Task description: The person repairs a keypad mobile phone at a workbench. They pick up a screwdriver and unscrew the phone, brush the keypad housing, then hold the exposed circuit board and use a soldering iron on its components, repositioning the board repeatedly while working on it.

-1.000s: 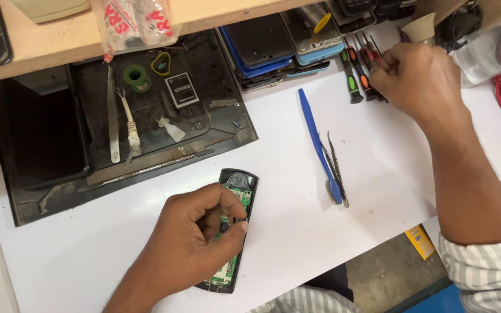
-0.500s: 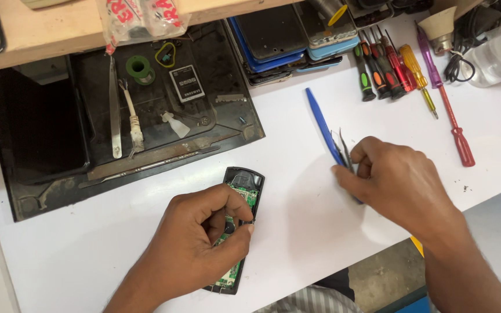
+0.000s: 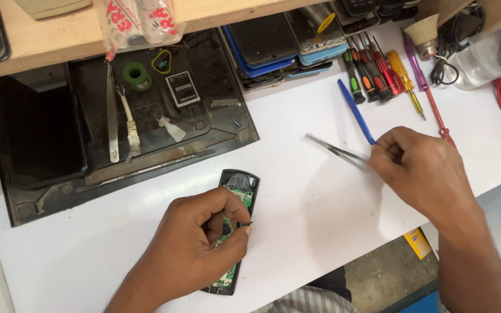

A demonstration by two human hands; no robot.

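Note:
My left hand (image 3: 195, 246) presses down on an opened black phone (image 3: 236, 191) whose green circuit board shows, lying on the white table (image 3: 297, 232). Thumb and fingers rest on its middle. My right hand (image 3: 427, 171) holds metal tweezers (image 3: 334, 150) above the table, tips pointing left toward the phone, about a hand's width from it. A blue plastic pry tool (image 3: 355, 110) lies just behind the right hand.
A black tray (image 3: 42, 145) at the back left holds a metal spatula, a brush, a green tape roll and a small battery. Several screwdrivers (image 3: 378, 72) and stacked phones (image 3: 285, 43) lie at the back. A wooden shelf (image 3: 59, 40) overhangs the tray.
My right hand came from the screwdrivers to the tools on the table, took up the tweezers and lifted them, tips toward the phone. The left hand stayed on the phone.

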